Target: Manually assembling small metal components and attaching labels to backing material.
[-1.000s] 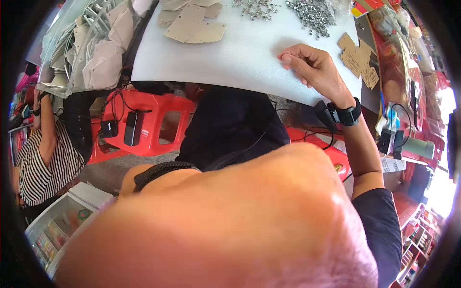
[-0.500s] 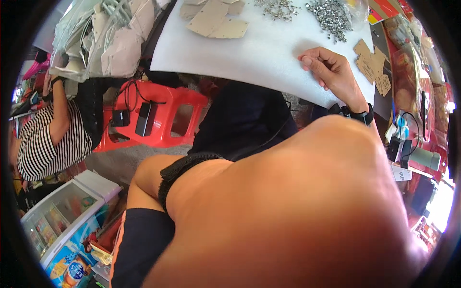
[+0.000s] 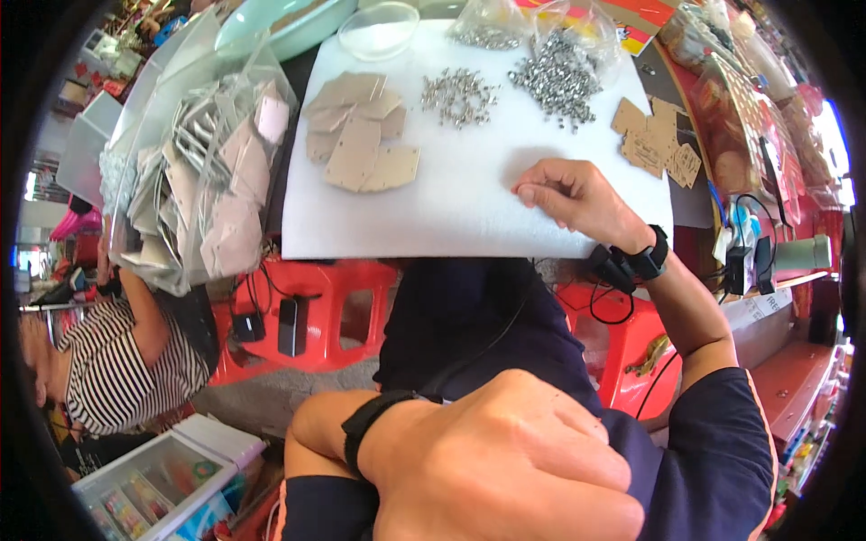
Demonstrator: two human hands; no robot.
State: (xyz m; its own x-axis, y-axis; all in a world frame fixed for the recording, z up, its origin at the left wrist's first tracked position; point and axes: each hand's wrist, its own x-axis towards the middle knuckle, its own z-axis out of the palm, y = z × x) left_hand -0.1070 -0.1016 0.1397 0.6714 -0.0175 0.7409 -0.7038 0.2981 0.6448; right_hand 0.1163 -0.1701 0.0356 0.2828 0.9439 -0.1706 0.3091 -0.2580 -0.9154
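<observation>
Close below the camera, my left hand [image 3: 505, 460] is raised with its fingers curled into a fist, a black band round the wrist. Its palm side is turned away, so anything inside stays hidden. My right hand [image 3: 573, 197] rests at the near right part of a white foam sheet [image 3: 469, 203], thumb and fingertips pressed together. Whatever it may pinch is too small to make out. Beyond it lie a heap of small shiny metal pieces [image 3: 557, 81] and a sparser scatter of small metal parts [image 3: 458, 97]. Flat beige plates with holes [image 3: 361, 144] are stacked on the left.
Brown cut pieces [image 3: 651, 135] lie at the sheet's right edge. A clear plastic bag of beige plates [image 3: 203, 171] stands at left, near a round clear dish [image 3: 379, 32] and a pale green basin [image 3: 289, 27]. Red stools [image 3: 329, 316] stand below; a person in a striped shirt [image 3: 126, 347] is at left.
The view has shifted, bringing more of the table into sight. My left hand has drawn back from close against the camera, showing its fist. My right hand stays on the sheet, fingers closed.
</observation>
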